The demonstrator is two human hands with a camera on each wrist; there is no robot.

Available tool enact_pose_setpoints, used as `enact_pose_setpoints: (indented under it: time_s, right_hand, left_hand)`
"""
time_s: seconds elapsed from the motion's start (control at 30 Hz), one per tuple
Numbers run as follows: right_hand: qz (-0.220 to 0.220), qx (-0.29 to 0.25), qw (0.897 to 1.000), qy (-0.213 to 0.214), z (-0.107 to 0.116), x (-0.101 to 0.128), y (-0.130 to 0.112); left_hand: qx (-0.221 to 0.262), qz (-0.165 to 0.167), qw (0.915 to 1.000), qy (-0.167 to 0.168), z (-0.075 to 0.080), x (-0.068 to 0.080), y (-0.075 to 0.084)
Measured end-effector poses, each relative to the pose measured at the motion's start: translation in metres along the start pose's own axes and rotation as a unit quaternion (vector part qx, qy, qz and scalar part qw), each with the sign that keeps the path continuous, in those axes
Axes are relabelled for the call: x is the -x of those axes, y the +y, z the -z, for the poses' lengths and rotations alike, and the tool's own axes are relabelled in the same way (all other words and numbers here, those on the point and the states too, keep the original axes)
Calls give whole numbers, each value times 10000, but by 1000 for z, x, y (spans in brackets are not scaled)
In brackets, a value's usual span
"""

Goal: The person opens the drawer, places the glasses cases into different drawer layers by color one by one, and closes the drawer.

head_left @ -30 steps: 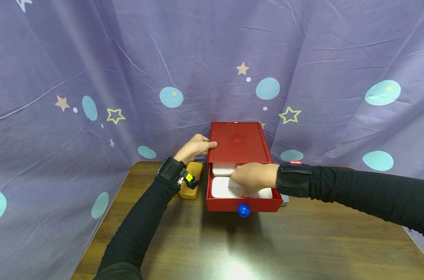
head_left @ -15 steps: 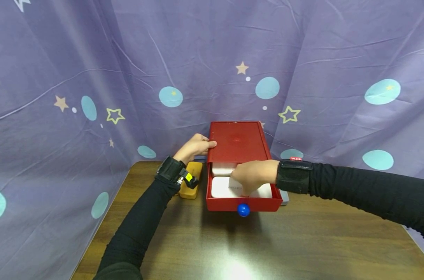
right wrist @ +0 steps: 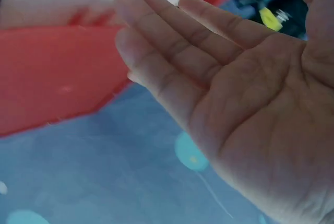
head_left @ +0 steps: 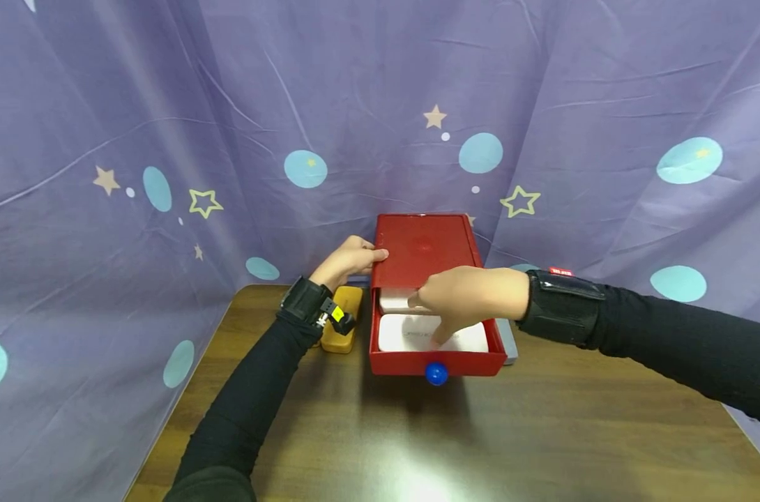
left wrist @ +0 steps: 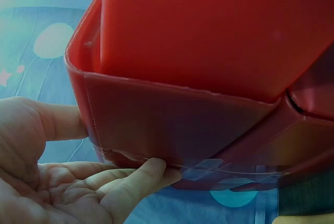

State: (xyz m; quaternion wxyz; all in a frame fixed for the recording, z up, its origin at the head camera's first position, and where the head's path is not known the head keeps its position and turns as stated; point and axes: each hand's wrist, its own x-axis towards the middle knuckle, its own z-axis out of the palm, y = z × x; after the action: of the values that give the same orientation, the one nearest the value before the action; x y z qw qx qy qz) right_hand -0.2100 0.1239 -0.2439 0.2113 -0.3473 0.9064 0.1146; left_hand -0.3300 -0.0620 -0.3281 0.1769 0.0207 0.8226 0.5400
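Observation:
A red drawer box (head_left: pixel 427 251) stands at the back of the wooden table (head_left: pixel 543 432). Its drawer (head_left: pixel 436 362), with a blue knob (head_left: pixel 436 373), is pulled out. Two white flat boxes lie inside, one at the front (head_left: pixel 405 335) and one behind it (head_left: pixel 395 300). My left hand (head_left: pixel 350 259) grips the box's left edge, thumb on top; in the left wrist view the left hand (left wrist: pixel 62 182) wraps the red corner (left wrist: pixel 209 51). My right hand (head_left: pixel 464 300) hovers over the drawer, fingers straight and pointing down at the front white box. The right wrist view shows the right hand's (right wrist: pixel 235 93) flat bare palm.
A yellow-brown block (head_left: pixel 342 317) lies left of the box by my left wrist. A grey flat thing (head_left: pixel 508 341) pokes out at the box's right side. A purple curtain (head_left: pixel 166 139) with stars and dots hangs close behind and to the left.
My right hand has risen off the front white box and its fingers have straightened. The left hand and the drawer have stayed in place.

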Motion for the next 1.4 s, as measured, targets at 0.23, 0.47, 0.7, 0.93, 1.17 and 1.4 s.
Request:
enact_pose_setpoints:
  time_s: [0.23, 0.47, 0.7, 0.93, 1.17, 1.4]
  right_hand:
    - [488, 333, 9940, 919, 6, 32, -13]
    - [1011, 1007, 9606, 2385, -10, 53, -29]
    - [1603, 2359, 8778, 3849, -41, 53, -38]
    - [1768, 3280, 8298, 4154, -64, 56, -46]
    - [1927, 3917, 8100, 3916, -82, 60, -51]
    - [2022, 4315, 8016, 3611, -100, 55, -47]
  left_hand:
    - [-40, 16, 10000, -27, 0, -1, 0]
    - [-39, 25, 10000, 3, 0, -1, 0]
    - [-33, 84, 10000, -16, 0, 1, 0]
    - [34, 36, 9999, -111, 0, 2, 0]
    - [80, 42, 9999, 52, -1, 1, -1]
    - [126, 55, 9999, -7, -1, 1, -1]
